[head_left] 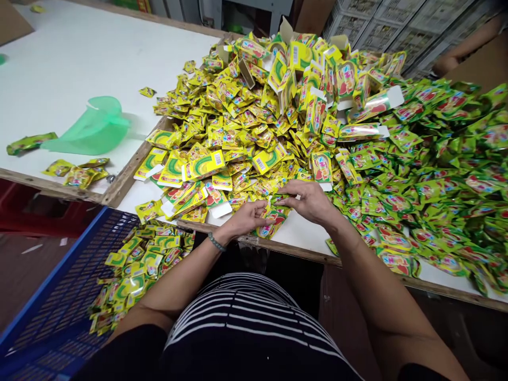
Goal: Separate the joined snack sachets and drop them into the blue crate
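Note:
At the table's front edge, my left hand (251, 217) is closed, its thumb and fingers gripping the edge of a green packet (272, 225) with red fruit and pink lettering. Across from it, my right hand (309, 201) is closed too, pinching at the packet's upper end; its fingertips partly cover what they hold. Just behind both hands lies a heap of small yellow sachets (238, 119). Flat yellow boxes (204, 165) rest beside my left hand, some with white flaps open. To the right of my right hand spreads a pile of green packets (432, 180).
A blue crate (51, 286) of filled yellow boxes (135, 280) stands below the table at left. A green plastic scoop (93, 129) lies on the white tabletop (99, 47). Wooden strips (135, 164) border it. Another person's arm (472, 47) shows at far right, near stacked white crates (377, 29).

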{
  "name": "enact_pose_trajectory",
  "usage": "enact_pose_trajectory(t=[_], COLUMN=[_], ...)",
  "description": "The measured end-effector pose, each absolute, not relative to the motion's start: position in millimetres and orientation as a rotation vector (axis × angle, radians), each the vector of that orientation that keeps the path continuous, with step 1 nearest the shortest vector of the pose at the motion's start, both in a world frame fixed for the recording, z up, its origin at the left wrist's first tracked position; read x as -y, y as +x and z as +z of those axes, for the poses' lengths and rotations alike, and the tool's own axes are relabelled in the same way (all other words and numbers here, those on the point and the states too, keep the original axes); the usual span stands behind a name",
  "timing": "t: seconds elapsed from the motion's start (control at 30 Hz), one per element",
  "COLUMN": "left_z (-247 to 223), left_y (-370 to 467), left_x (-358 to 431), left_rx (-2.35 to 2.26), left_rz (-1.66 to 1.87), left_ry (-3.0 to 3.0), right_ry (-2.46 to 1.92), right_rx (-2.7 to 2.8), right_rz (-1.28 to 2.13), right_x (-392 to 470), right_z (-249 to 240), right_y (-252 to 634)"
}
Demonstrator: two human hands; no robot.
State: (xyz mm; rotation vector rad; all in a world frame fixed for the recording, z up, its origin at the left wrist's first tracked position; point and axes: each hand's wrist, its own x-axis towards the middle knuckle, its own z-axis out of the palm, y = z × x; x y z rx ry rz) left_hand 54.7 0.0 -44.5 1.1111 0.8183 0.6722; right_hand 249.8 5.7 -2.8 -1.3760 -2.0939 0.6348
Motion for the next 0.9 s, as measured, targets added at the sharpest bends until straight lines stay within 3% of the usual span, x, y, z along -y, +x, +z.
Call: enact_pose_trajectory(t=[0.27,0.43,0.77,0.9], left_z=[-50.5,-48.7,-54.2,-59.5], left_y=[53.8,55.1,55.0,55.3], left_x=[-2.0,-1.1,-1.8,2.9], left_rx=[-0.607,-0.593,-0.722,-0.878], left_rz=[0.573,0.560,0.631,0.799], left_ry=[1.059,1.137,1.372,1.288], right_ry=[-1.458,-1.475,-1.481,-1.523], right_rx=[2.037,1.985,2.110,1.681], right_rz=[0.733,0.463,0.510,0.528], right_x=[16.7,18.9,28.6,35.8], right_z=[-10.5,-9.3,-23.5,-39.4], right_y=[248.6,250.4,236.3,234.5])
